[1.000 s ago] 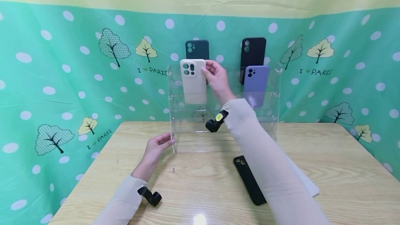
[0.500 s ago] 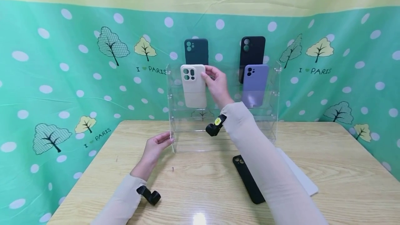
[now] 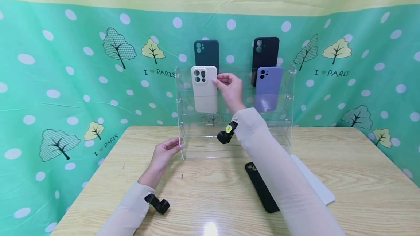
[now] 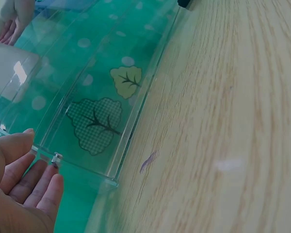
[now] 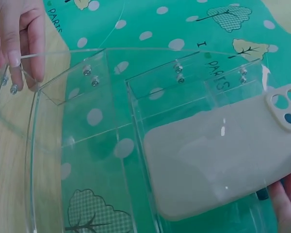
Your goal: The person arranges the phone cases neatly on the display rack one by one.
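Head view: your two hands are well apart. Your right hand point(image 3: 231, 89) pinches the cream phone case point(image 3: 205, 92) at its right edge, thumb in front, fingers behind. That case stands upright at the upper left of the clear stand point(image 3: 197, 152), its lower part seen through the clear front of a tier. Your left hand point(image 3: 163, 154) touches the stand's left side panel, thumb by the front edge; you cannot tell whether its fingers press or pinch it.

Just behind the cream case rises a dark teal case point(image 3: 207, 53). Toward the right side, a purple case point(image 3: 269, 89) stands in front of a tall black case point(image 3: 266, 52). Below, on the wooden table point(image 3: 200, 199), a second black case point(image 3: 260, 188) and a white flat object point(image 3: 315, 182) lie partly hidden by your right sleeve point(image 3: 279, 163). Beyond hangs a green dotted curtain point(image 3: 95, 57) printed with trees.
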{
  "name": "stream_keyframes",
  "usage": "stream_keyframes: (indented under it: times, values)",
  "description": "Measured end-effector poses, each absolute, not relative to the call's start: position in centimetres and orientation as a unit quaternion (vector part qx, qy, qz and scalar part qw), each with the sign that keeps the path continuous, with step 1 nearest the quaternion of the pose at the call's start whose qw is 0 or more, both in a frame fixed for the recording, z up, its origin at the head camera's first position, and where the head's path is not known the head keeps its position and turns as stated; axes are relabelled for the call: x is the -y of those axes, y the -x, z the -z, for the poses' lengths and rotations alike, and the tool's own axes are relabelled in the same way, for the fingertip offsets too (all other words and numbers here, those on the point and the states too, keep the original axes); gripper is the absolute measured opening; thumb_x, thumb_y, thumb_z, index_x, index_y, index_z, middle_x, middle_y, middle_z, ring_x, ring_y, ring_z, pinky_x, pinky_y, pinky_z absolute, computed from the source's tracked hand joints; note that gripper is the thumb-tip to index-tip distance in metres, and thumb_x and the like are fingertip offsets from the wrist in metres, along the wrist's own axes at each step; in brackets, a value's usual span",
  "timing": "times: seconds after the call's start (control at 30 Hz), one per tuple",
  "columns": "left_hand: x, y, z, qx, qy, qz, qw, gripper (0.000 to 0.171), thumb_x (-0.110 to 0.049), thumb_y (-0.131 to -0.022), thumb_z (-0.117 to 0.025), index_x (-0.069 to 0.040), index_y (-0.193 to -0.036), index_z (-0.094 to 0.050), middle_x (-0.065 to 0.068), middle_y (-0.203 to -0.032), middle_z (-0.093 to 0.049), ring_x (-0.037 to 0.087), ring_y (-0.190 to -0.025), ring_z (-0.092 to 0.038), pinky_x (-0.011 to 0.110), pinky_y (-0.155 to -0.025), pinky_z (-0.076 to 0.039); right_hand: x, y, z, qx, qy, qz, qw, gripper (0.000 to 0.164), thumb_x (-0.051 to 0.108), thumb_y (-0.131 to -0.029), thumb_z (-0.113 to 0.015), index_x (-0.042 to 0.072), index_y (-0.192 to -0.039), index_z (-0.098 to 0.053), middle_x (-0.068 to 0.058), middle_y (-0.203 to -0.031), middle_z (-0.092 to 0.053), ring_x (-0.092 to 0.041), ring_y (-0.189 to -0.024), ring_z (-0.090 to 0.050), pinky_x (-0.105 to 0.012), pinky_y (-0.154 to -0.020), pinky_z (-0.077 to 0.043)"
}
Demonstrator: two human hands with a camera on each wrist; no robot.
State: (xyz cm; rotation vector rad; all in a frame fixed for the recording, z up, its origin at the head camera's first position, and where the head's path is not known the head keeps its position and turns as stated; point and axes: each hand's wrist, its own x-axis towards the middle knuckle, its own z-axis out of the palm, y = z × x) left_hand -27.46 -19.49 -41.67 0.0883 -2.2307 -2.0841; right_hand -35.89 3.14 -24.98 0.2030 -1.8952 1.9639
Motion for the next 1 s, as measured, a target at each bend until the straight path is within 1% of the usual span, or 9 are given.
stream_keyframes:
  times: [0.2, 0.33, 0.5, 0.63, 0.73, 0.8, 0.9, 1.0]
  values:
    - [19.4, 27.4, 41.6, 0.731, -0.033, 0.681, 0.042, 0.042, -0.002, -0.085, -0.066, 0.007, -0.124, -0.054, 0.020, -0.121, -0.061, -0.003, -0.087, -0.062, 0.014, -0.085, -0.049, -3.2, 35.7, 24.6, 0.700, -0.035, -0.689, 0.185, 0.018, 0.014, -0.083, -0.073, 0.002, -0.096, -0.069, -0.010, -0.092, -0.068, -0.012, -0.079, -0.062, -0.024, -0.074, -0.056]
    - [19.4, 27.4, 41.6, 0.730, -0.034, 0.681, 0.040, 0.041, -0.002, -0.085, -0.066, 0.007, -0.124, -0.054, 0.020, -0.121, -0.061, -0.002, -0.087, -0.062, 0.014, -0.085, -0.049, -3.3, 35.6, 24.5, 0.714, -0.021, -0.677, 0.178, 0.019, 0.017, -0.083, -0.073, 0.004, -0.096, -0.070, -0.009, -0.092, -0.068, -0.013, -0.080, -0.062, -0.024, -0.074, -0.056]
    - [19.4, 27.4, 41.6, 0.730, -0.036, 0.681, 0.041, 0.042, -0.002, -0.085, -0.067, 0.007, -0.124, -0.055, 0.020, -0.121, -0.061, -0.002, -0.086, -0.063, 0.014, -0.084, -0.049, -3.7, 35.4, 24.6, 0.722, -0.025, -0.670, 0.174, 0.021, 0.018, -0.083, -0.074, 0.004, -0.098, -0.070, -0.010, -0.095, -0.069, -0.015, -0.083, -0.063, -0.024, -0.075, -0.055]
    - [19.3, 27.3, 41.7, 0.727, -0.035, 0.684, 0.040, 0.042, -0.001, -0.085, -0.067, 0.008, -0.124, -0.054, 0.018, -0.119, -0.062, -0.002, -0.086, -0.063, 0.015, -0.084, -0.050, -4.5, 35.0, 25.0, 0.721, -0.046, -0.666, 0.185, 0.026, 0.020, -0.083, -0.074, 0.004, -0.102, -0.069, -0.010, -0.099, -0.069, -0.015, -0.087, -0.064, -0.024, -0.077, -0.053]
    - [19.3, 27.3, 41.7, 0.727, -0.037, 0.685, 0.040, 0.041, 0.000, -0.085, -0.066, 0.008, -0.123, -0.054, 0.017, -0.118, -0.064, -0.002, -0.085, -0.063, 0.015, -0.084, -0.050, -5.5, 34.2, 25.3, 0.720, -0.068, -0.665, 0.186, 0.030, 0.021, -0.083, -0.073, 0.003, -0.107, -0.067, -0.009, -0.103, -0.069, -0.015, -0.092, -0.063, -0.025, -0.081, -0.052]
    - [19.2, 27.3, 41.7, 0.727, -0.038, 0.684, 0.040, 0.041, -0.001, -0.085, -0.066, 0.007, -0.123, -0.055, 0.016, -0.118, -0.064, -0.002, -0.086, -0.063, 0.015, -0.084, -0.050, -6.4, 33.4, 25.5, 0.721, -0.086, -0.665, 0.177, 0.034, 0.022, -0.084, -0.073, 0.002, -0.110, -0.065, -0.008, -0.105, -0.068, -0.015, -0.095, -0.063, -0.026, -0.084, -0.052]
    - [19.3, 27.3, 41.6, 0.733, -0.037, 0.678, 0.042, 0.041, -0.003, -0.085, -0.067, 0.006, -0.124, -0.055, 0.017, -0.119, -0.063, -0.001, -0.088, -0.062, 0.014, -0.085, -0.049, -8.1, 31.9, 26.1, 0.729, -0.110, -0.658, 0.153, 0.038, 0.026, -0.084, -0.073, 0.004, -0.113, -0.063, -0.007, -0.108, -0.067, -0.016, -0.098, -0.062, -0.028, -0.088, -0.051]
    - [19.4, 27.3, 41.4, 0.737, -0.040, 0.673, 0.041, 0.042, -0.005, -0.086, -0.068, 0.005, -0.124, -0.055, 0.018, -0.122, -0.061, 0.000, -0.090, -0.061, 0.013, -0.085, -0.049, -10.1, 30.2, 27.3, 0.758, -0.118, -0.629, 0.121, 0.043, 0.035, -0.083, -0.071, 0.009, -0.116, -0.063, -0.004, -0.111, -0.066, -0.015, -0.101, -0.061, -0.028, -0.091, -0.050]
